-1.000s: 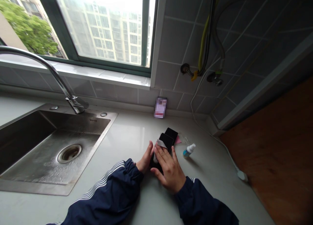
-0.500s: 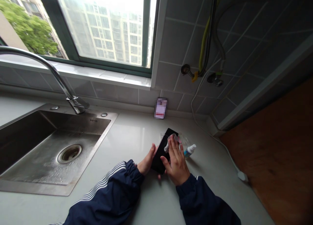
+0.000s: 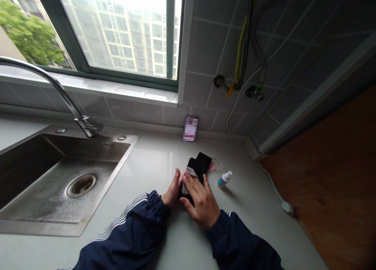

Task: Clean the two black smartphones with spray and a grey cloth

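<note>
the left hand point(image 3: 172, 189), fingers partly hidden, braces the edge of a black phone point(image 3: 195, 167) on the stone counter point(image 3: 147, 172) right of the sink point(image 3: 120, 164), steadying it while the spread right hand point(image 3: 201, 205) presses a pale wipe point(image 3: 191, 171) onto it.

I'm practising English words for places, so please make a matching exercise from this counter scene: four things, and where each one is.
Things:
1. Small white-capped bottle
2. Chrome faucet
3. Pale wipe
4. White cable

Places:
A. On a black phone, under the right hand
B. Along the right side of the counter
C. On the counter, right of that hand
D. At the back edge of the steel sink

Pairs: 1-C; 2-D; 3-A; 4-B
</note>
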A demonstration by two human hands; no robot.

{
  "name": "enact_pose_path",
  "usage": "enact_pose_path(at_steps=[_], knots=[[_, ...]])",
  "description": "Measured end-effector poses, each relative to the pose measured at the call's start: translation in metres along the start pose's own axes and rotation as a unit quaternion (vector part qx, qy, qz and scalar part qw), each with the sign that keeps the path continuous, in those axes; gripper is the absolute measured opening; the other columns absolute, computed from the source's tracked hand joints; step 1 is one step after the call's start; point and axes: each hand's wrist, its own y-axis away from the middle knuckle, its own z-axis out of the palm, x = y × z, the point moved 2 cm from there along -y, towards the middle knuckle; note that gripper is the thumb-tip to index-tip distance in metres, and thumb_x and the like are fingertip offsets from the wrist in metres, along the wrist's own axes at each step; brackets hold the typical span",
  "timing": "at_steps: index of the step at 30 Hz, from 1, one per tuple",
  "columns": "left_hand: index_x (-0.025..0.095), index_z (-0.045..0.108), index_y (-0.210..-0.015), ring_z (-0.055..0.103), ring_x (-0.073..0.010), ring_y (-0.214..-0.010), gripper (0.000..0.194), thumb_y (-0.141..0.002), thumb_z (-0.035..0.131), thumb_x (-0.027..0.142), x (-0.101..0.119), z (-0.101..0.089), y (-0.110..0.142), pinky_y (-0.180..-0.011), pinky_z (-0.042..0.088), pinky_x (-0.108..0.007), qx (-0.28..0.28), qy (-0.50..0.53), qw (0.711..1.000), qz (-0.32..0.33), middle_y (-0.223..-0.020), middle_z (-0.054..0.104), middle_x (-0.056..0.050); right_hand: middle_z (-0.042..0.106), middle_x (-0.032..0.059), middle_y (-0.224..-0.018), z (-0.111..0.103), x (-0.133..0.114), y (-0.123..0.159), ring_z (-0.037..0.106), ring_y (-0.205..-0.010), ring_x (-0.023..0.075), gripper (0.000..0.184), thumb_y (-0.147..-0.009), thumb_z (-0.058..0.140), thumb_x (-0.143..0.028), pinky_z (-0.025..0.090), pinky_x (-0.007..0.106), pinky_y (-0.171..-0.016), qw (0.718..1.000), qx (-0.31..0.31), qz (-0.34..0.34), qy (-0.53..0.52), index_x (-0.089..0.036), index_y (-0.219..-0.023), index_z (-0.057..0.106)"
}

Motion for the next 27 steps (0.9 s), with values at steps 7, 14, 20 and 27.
enact_pose_path(at_steps=[7, 14, 20, 27], knots=[[0.024, 0.039, -0.154, 0.060, -0.0352, -0.124, 0.075, -0.092, 0.044, 0.067, -0.009, -0.006, 0.006, -0.105, 0.048, -0.047, -0.049, -0.027, 0.997, -0.048, -0.138, 0.062, -0.014, 0.028, 0.0137, -0.162, 0.000, 0.013, -0.004, 0.032, -0.149, 0.0300, 0.073, -0.102, 0.046, -0.033, 0.022, 0.059, -0.121, 0.996, 0.052, 0.065, 0.017, -0.016, -0.161, 0.008], [0.025, 0.035, -0.156, 0.074, -0.0314, -0.086, 0.076, -0.093, 0.041, 0.068, -0.005, -0.005, 0.008, -0.057, 0.057, -0.034, -0.059, -0.019, 0.994, -0.087, -0.121, 0.070, -0.018, 0.028, 0.0131, -0.162, -0.003, 0.020, -0.009, 0.031, -0.149, 0.0304, 0.069, -0.103, 0.043, -0.034, 0.016, 0.060, -0.122, 0.991, 0.086, 0.097, 0.020, -0.018, -0.161, 0.009], [0.022, 0.036, -0.152, 0.074, -0.0282, -0.078, 0.081, -0.092, 0.029, 0.075, 0.007, 0.001, 0.002, -0.043, 0.051, -0.025, -0.058, 0.046, 0.995, -0.067, -0.109, 0.072, -0.017, 0.035, 0.0119, -0.159, -0.003, 0.027, -0.009, 0.038, -0.146, 0.0286, 0.061, -0.103, 0.043, -0.028, 0.020, 0.060, -0.121, 0.988, 0.100, 0.113, -0.019, -0.022, -0.160, 0.021], [0.017, 0.038, -0.149, 0.074, -0.0278, -0.069, 0.084, -0.091, 0.025, 0.077, 0.009, -0.002, 0.000, -0.038, 0.050, -0.028, -0.083, 0.107, 0.988, -0.080, -0.101, 0.072, -0.016, 0.041, 0.0114, -0.156, -0.004, 0.031, -0.007, 0.038, -0.146, 0.0264, 0.051, -0.103, 0.044, -0.026, 0.028, 0.054, -0.121, 0.989, 0.106, 0.086, -0.063, -0.019, -0.154, 0.039]])
